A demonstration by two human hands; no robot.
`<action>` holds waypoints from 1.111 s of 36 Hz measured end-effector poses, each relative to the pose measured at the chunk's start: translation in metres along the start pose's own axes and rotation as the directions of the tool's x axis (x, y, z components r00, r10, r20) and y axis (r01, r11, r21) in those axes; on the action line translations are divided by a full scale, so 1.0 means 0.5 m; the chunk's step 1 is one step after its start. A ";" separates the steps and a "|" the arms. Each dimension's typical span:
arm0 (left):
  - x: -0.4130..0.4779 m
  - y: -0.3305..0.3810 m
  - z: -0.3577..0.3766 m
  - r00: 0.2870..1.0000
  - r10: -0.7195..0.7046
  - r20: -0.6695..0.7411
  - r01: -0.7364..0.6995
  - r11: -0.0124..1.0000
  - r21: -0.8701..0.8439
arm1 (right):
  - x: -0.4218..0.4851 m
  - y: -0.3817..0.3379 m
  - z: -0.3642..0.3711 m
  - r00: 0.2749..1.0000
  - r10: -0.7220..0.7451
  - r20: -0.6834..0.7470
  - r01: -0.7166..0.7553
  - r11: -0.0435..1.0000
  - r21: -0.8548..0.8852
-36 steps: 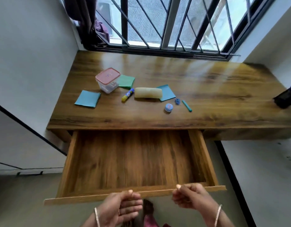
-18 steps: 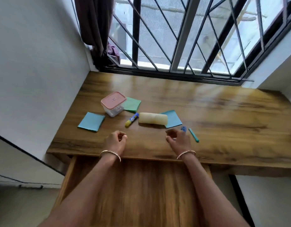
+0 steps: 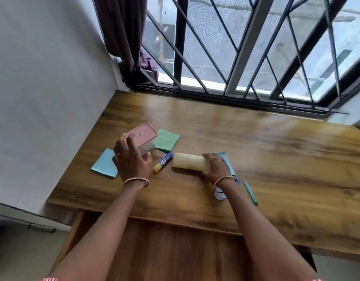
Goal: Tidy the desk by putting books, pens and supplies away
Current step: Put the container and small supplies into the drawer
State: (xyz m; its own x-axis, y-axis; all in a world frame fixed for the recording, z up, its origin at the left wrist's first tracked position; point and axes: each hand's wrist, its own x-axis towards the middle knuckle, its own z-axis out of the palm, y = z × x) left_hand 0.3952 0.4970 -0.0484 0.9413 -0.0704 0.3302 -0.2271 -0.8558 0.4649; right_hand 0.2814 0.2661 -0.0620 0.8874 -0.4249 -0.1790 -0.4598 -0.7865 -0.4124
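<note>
On the wooden desk (image 3: 256,159) lie a clear box with a pink lid (image 3: 143,136), a green paper square (image 3: 167,139), two blue paper squares (image 3: 104,165) (image 3: 225,159), a blue and yellow glue stick (image 3: 163,162) and a cream pouch (image 3: 188,164). My right hand (image 3: 216,167) rests on the pouch's right end, fingers curled around it. With spread fingers, my left hand (image 3: 131,159) hovers by the pink-lidded box, holding nothing. A teal pen (image 3: 250,192) and a small round blue container (image 3: 219,194) lie by my right wrist.
The desk drawer (image 3: 171,250) stands pulled out below the front edge, under my forearms. A white wall borders the desk on the left. A barred window (image 3: 246,57) and a dark curtain (image 3: 124,37) line the back.
Both hands left the drawer front and reached forward over the desk. The right hand landed on the cream pouch and the left opened near the pink-lidded box.
</note>
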 end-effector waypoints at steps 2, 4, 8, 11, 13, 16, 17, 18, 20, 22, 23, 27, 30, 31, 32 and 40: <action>0.030 -0.017 0.005 0.997 -0.008 0.083 0.009 1.000 -0.010 | 0.001 0.005 0.002 0.999 -0.016 -0.032 0.017 1.000 0.021; 0.056 -0.030 0.010 0.979 -0.034 0.200 0.042 0.999 -0.034 | -0.001 0.011 0.003 0.998 -0.030 -0.052 0.032 0.999 0.040; 0.085 -0.044 0.012 0.977 0.018 0.213 0.002 0.996 -0.094 | -0.017 0.026 0.006 0.988 -0.057 -0.144 0.071 0.993 0.094; 0.091 -0.045 0.005 0.985 0.025 0.173 0.004 0.986 -0.165 | -0.040 0.039 0.011 0.968 -0.057 -0.244 0.098 0.982 0.162; 0.088 -0.044 0.000 0.987 0.011 0.161 0.021 0.980 -0.198 | -0.060 0.043 0.012 0.955 -0.051 -0.291 0.117 0.969 0.215; 0.073 -0.044 -0.009 0.991 -0.001 0.137 0.036 0.967 -0.251 | -0.102 0.046 0.009 0.937 -0.026 -0.347 0.137 0.944 0.300; 0.065 -0.044 -0.013 0.992 -0.007 0.127 0.040 0.964 -0.262 | -0.119 0.046 0.007 0.934 -0.010 -0.358 0.136 0.935 0.327; 0.056 -0.045 -0.017 0.993 -0.007 0.115 0.038 0.962 -0.272 | -0.138 0.047 0.005 0.931 0.009 -0.365 0.131 0.925 0.357; 0.032 -0.047 -0.026 0.996 0.003 0.089 0.023 0.955 -0.294 | -0.181 0.046 0.002 0.922 0.056 -0.383 0.121 0.898 0.422; 0.003 -0.049 -0.037 0.998 0.025 0.056 -0.005 0.945 -0.327 | -0.225 0.047 0.001 0.915 0.091 -0.392 0.115 0.874 0.471; -0.013 -0.049 -0.044 0.999 0.032 0.041 -0.016 0.937 -0.348 | -0.249 0.047 0.000 0.916 0.100 -0.389 0.115 0.862 0.493; -0.084 -0.062 -0.072 1.000 0.022 -0.001 -0.021 0.898 -0.440 | -0.353 0.055 0.001 0.943 0.119 -0.310 0.082 0.822 0.563; -0.138 -0.067 -0.101 0.999 0.030 -0.016 -0.034 0.847 -0.531 | -0.433 0.063 0.017 0.959 0.183 -0.219 -0.006 0.780 0.626; -0.155 -0.068 -0.110 0.999 0.037 -0.027 -0.046 0.838 -0.543 | -0.459 0.064 0.023 0.965 0.190 -0.181 -0.034 0.775 0.631; -0.171 -0.068 -0.118 0.999 0.037 -0.026 -0.045 0.827 -0.560 | -0.483 0.066 0.029 0.971 0.194 -0.138 -0.068 0.782 0.620; -0.259 -0.067 -0.168 0.992 0.076 0.100 0.004 0.777 -0.630 | -0.635 0.083 0.134 0.902 0.392 0.182 -0.432 0.803 0.411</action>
State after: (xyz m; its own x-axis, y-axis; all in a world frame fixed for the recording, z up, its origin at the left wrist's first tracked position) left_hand 0.2601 0.5778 -0.0375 0.9414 -0.1864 0.2810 -0.3304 -0.3423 0.8796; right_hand -0.0170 0.3984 -0.0822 0.6262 -0.6096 -0.4860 -0.7384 -0.2637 -0.6207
